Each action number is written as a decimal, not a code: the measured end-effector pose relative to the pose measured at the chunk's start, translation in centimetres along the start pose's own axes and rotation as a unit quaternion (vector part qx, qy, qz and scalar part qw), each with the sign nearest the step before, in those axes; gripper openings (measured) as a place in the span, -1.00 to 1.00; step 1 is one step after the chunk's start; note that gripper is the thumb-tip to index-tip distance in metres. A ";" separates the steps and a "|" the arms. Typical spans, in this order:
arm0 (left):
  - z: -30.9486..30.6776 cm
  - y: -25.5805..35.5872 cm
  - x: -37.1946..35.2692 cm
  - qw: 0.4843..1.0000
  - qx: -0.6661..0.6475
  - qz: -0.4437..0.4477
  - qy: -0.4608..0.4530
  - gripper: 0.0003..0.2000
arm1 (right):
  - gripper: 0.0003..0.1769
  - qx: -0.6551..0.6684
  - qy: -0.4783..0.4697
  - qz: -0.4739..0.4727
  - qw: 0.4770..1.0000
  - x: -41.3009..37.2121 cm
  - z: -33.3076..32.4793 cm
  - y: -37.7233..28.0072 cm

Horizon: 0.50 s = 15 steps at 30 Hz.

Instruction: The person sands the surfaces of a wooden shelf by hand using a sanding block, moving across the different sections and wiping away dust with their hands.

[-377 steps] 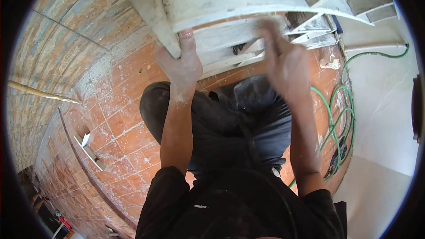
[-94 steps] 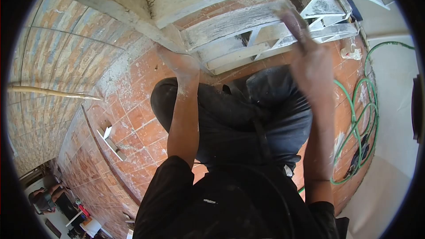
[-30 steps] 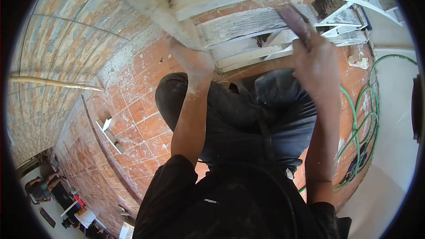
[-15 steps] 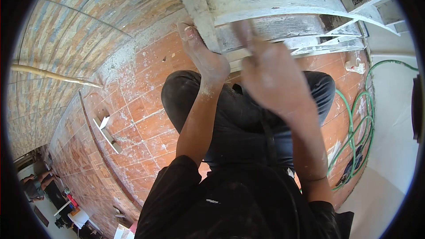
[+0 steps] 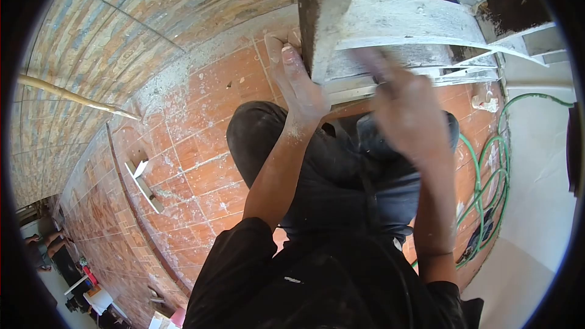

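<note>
Clamping L hand (image 5: 298, 88) grip round post (image 5: 323, 15), long axis up-down, R hand (image 5: 408, 116) blurred, grip unclear

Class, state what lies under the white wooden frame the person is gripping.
Red floor tiles, dusted white, show below the frame. The slats and the right hand hide the floor directly beneath.

Free: terracotta floor (image 5: 201, 146) left of the left hand (image 5: 298, 85), bare but for a small tool (image 5: 143, 180). Obstacles: upright post (image 5: 323, 12) in that hand's grip; white slats (image 5: 414, 24) ahead of the blurred right hand (image 5: 408, 109); green hose (image 5: 487, 170) coiled rightward.
</note>
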State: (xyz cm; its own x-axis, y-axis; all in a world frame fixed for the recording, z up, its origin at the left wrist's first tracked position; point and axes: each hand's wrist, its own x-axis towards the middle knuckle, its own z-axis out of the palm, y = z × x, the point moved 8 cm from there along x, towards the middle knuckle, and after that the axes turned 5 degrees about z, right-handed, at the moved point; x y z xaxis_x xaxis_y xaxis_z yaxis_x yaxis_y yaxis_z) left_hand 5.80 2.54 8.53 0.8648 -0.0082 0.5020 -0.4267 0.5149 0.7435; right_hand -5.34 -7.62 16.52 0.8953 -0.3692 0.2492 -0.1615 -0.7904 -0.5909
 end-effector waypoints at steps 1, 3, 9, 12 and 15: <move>-0.1 -0.2 0.0 1.000 -0.017 0.004 -0.005 -0.54 | -0.59 -0.036 -0.010 0.094 0.995 0.1 -1.9 2.1; -0.4 0.0 0.1 0.999 0.047 0.020 -0.017 -0.54 | -0.73 -0.108 0.020 0.209 0.972 0.2 -4.3 5.9; -1.1 -0.2 0.2 0.991 0.127 0.033 -0.024 -0.51 | -0.85 0.246 0.012 0.285 0.926 -3.9 -3.0 5.7; -0.6 -1.6 0.4 0.999 -0.034 -0.020 -0.036 -0.49 | -0.88 0.318 0.004 0.295 0.901 -6.5 -2.4 9.0; -0.9 -1.9 1.1 0.998 -0.021 -0.054 0.023 -0.46 | -0.89 0.388 0.083 0.256 0.881 -8.4 -1.7 10.6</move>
State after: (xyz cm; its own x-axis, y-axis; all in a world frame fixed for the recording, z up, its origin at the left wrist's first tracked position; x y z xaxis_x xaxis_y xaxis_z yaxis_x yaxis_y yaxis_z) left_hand 7.79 2.33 7.26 0.9166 -0.0264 0.3990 -0.3204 0.5484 0.7724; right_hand -15.23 -13.70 9.49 0.7034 -0.6983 -0.1324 -0.1366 0.0499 -0.9894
